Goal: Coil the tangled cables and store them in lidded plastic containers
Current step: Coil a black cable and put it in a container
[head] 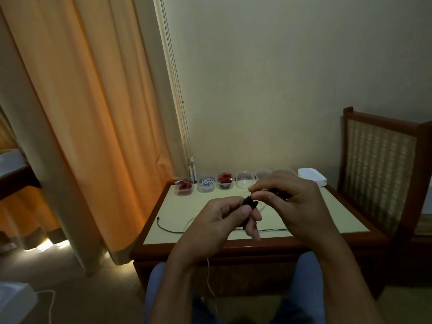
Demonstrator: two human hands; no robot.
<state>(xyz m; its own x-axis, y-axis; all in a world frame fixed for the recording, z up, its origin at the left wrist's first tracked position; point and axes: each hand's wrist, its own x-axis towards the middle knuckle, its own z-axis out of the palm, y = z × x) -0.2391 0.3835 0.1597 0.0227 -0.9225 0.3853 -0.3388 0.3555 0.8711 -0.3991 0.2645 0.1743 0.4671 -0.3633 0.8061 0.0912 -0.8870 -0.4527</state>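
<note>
Black cable point(250, 202): being held in the air above the table point(180, 211), over the middle of its top, between both hands.

Left hand point(224, 220): grasping the bunched part of the black cable, fingers curling round it, thumb lying on top.

Right hand point(294, 202): pinching the same cable just beside the left hand, thumb and forefinger closing on it. More black is showing under the palm, too dark to tell how it is wound.

Containers, clear plastic, lids off, standing in a row along the table's far edge, from the left:
- first container point(185, 187), holding a red cable;
- second container point(206, 183), holding a white cable;
- third container point(225, 181), holding red and dark cable;
- fourth container point(245, 180), nothing showing inside;
- fifth container point(263, 175), partly hidden behind the right hand;
- a sixth is just showing above the right hand, contents not visible.

Lids point(312, 177): white, lying stacked at the right end of the row, at the table's far right corner.

Grey cable point(167, 229): lying loose on the tabletop, curving from its plug near the left edge towards the hands and passing under them.

White cord point(208, 272): hanging down in front of the table, between the person's knees.

Chair point(378, 171): wooden frame, woven back, standing against the table's right side.

Curtain point(93, 113): orange, hanging at the left, reaching the floor beside the table.
</note>
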